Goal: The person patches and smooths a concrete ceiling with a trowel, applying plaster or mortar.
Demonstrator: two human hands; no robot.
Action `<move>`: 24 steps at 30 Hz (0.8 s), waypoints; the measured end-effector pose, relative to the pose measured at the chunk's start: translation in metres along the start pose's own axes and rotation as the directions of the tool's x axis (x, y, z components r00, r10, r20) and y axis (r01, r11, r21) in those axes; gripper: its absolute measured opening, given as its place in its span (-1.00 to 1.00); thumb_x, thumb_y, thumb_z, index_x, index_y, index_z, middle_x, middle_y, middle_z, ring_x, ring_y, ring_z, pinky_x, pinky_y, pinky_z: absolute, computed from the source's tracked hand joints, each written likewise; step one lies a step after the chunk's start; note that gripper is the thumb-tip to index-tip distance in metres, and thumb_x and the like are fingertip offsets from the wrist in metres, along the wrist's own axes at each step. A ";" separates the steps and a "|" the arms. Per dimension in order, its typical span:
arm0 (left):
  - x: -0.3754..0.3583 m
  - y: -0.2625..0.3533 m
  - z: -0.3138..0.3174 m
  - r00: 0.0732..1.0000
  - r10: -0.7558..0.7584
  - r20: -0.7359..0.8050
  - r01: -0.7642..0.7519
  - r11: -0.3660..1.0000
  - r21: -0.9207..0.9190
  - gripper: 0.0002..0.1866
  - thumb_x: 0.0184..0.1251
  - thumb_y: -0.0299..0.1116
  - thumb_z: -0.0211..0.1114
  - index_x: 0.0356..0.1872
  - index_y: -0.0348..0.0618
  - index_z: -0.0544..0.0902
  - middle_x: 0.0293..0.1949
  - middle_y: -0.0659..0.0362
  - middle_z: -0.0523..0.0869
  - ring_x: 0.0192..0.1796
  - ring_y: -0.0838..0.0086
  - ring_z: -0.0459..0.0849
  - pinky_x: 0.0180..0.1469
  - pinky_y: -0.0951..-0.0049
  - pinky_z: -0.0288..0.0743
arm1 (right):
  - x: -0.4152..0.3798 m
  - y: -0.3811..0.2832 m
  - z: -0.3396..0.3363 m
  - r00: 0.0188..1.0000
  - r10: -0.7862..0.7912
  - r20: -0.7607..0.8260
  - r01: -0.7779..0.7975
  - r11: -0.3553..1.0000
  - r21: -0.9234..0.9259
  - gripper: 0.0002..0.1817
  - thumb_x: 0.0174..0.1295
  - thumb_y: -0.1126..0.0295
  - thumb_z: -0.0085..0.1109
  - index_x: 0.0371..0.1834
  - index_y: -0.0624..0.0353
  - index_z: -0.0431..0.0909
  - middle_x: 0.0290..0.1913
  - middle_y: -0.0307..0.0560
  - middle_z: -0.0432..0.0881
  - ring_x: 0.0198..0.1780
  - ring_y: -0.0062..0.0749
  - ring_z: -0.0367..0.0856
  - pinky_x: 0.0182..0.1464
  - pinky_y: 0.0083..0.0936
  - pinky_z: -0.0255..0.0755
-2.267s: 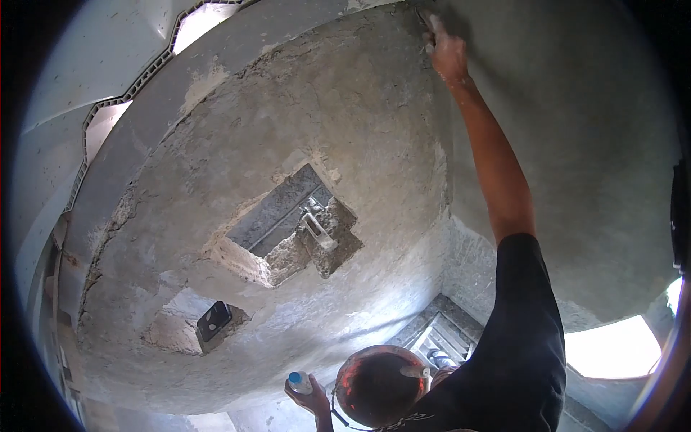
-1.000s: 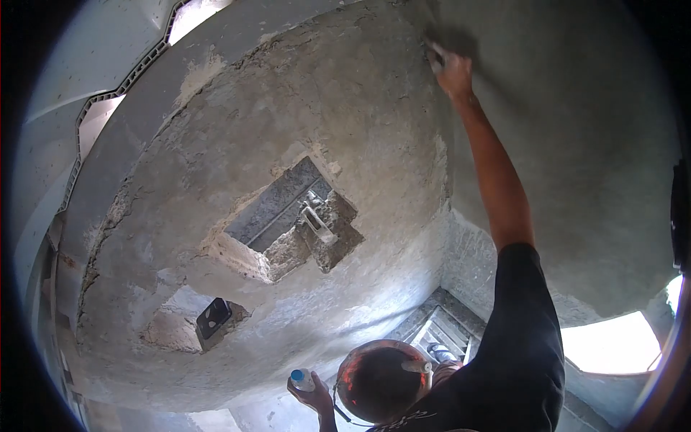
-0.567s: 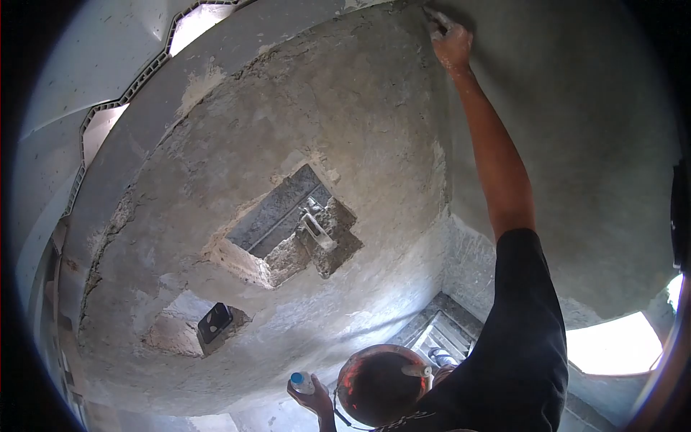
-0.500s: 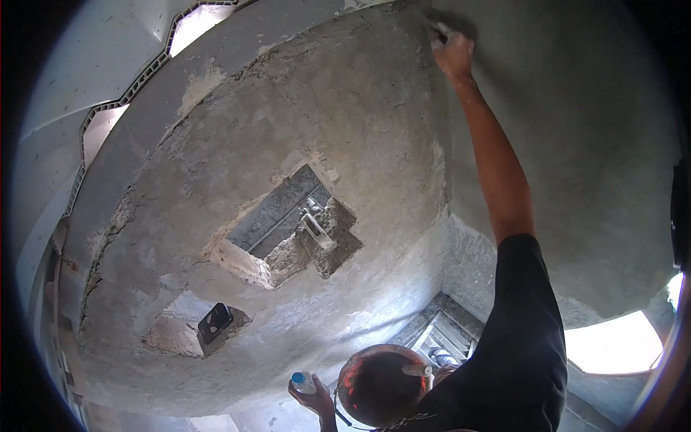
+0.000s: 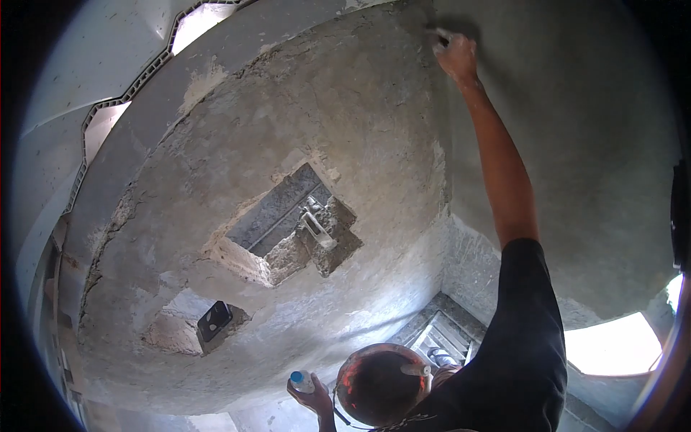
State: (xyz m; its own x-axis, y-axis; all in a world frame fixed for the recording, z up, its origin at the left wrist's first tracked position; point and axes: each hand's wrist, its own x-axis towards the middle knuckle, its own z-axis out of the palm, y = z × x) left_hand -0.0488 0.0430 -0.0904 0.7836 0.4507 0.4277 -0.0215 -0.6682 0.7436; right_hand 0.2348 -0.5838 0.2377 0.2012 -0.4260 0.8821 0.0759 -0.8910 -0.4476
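Observation:
My right hand (image 5: 457, 57) is raised high at the corner where the rough plastered wall (image 5: 324, 108) meets the smoother grey wall (image 5: 576, 144). Its fingers are closed on a small pale tool (image 5: 437, 34) pressed against the plaster. My right arm in a black sleeve (image 5: 525, 324) runs up from the lower right. Low in the picture my left hand (image 5: 315, 397) grips a plastic bottle with a blue cap (image 5: 299, 379). Right beside it is a round reddish-brown bowl-shaped object (image 5: 380, 381).
A rectangular recess (image 5: 288, 230) cut in the rough wall shows a metal fitting inside. A smaller recess lower left holds a black box (image 5: 214, 320). A bright opening (image 5: 612, 349) is at the lower right. White ribbed panels (image 5: 93, 65) cover the upper left.
My right hand has shifted down and up along the wall corner in short strokes, ending a little to the right. The left hand with the bottle has stayed put.

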 end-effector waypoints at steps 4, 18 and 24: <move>-0.003 -0.005 0.000 0.999 0.031 0.013 -0.032 0.998 0.057 -0.45 0.04 -0.36 0.38 0.05 -0.30 0.36 -0.10 -0.05 0.48 -0.03 0.13 0.48 0.07 0.17 0.35 | -0.007 0.001 -0.007 0.997 0.074 -0.037 -0.072 0.996 0.060 -0.65 0.05 0.38 0.12 -0.04 -0.01 0.63 -0.25 0.15 0.64 -0.19 0.02 0.63 -0.07 -0.28 0.49; -0.003 0.000 -0.002 1.000 -0.002 0.016 0.001 0.999 0.046 -0.45 0.02 -0.39 0.39 0.05 -0.30 0.38 -0.08 -0.02 0.48 -0.01 0.15 0.48 0.09 0.18 0.34 | -0.020 0.004 0.008 0.989 0.144 -0.013 -0.145 0.988 -0.059 -0.64 0.06 0.38 0.13 -0.02 0.06 0.62 -0.24 0.17 0.65 -0.15 0.10 0.61 0.03 -0.24 0.46; -0.001 -0.006 -0.001 1.000 0.011 -0.007 -0.010 0.997 0.071 -0.45 0.02 -0.40 0.38 0.05 -0.30 0.37 -0.07 -0.03 0.47 0.01 0.14 0.47 0.11 0.18 0.33 | 0.017 -0.011 0.013 0.974 0.047 -0.221 -0.036 0.998 0.054 -0.65 0.07 0.38 0.12 -0.04 0.07 0.63 -0.21 0.22 0.64 -0.14 0.09 0.61 0.02 -0.24 0.45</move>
State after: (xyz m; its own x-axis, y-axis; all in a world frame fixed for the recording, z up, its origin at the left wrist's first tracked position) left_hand -0.0503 0.0471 -0.0946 0.7789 0.4478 0.4391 0.0147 -0.7129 0.7011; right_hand 0.2498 -0.5791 0.2553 -0.0160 -0.4919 0.8705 0.1210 -0.8652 -0.4867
